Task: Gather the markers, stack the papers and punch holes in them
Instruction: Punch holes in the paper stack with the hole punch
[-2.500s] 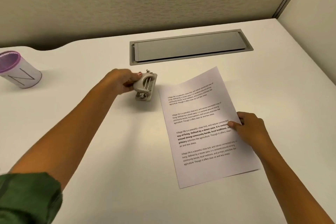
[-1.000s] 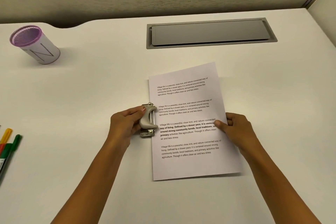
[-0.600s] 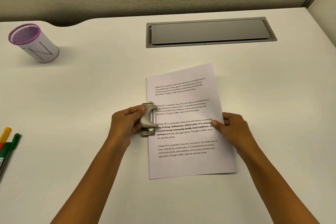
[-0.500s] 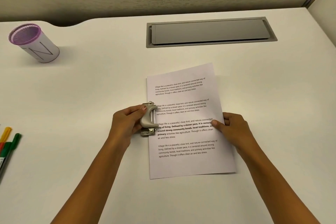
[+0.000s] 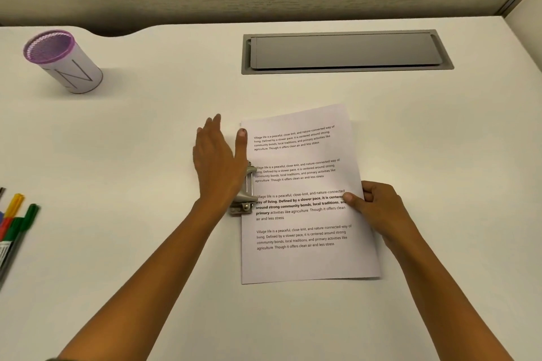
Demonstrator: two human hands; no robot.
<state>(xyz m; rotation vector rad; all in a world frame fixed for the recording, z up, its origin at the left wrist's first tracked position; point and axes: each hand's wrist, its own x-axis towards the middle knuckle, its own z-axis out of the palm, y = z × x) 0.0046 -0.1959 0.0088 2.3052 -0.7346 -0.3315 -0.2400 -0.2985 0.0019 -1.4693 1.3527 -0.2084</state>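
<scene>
White desk surface (image 5: 146,243), head view: the papers (image 5: 305,261) lie as a stack, slightly skewed, printed with four text blocks, one partly bold. A grey metal hole punch (image 5: 245,199) sits over the stack's left edge. The left hand (image 5: 218,167) rests flat on the punch, fingers extended and spread. The right hand (image 5: 378,208) pinches the stack's right edge. Markers (image 5: 17,223) lie at far left, near a purple-rimmed cup (image 5: 63,61).

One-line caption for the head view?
Left hand flat on the hole punch at the paper stack's left edge; right hand pinches the right edge.
</scene>
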